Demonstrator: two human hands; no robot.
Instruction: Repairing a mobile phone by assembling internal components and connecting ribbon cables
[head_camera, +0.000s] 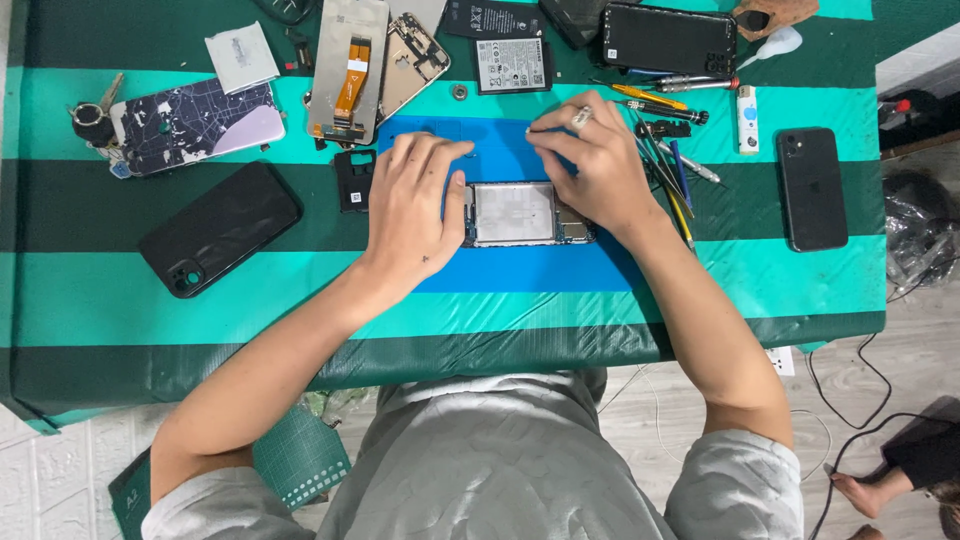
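An opened phone frame (520, 214) lies on a blue repair mat (520, 268), its inner parts showing. My left hand (412, 200) rests flat over the frame's left end, fingers spread onto the mat. My right hand (592, 160), with a ring on one finger, sits above the frame's right end. Its fingertips are pinched at the mat's upper edge; what they hold is too small to see.
The green striped table (120, 300) carries a black phone case (218, 240), a patterned back cover (200, 122), a screen with an orange flex cable (346, 68), a battery (512, 64), a black phone (812, 188), another black case (668, 38), screwdrivers and tweezers (668, 150).
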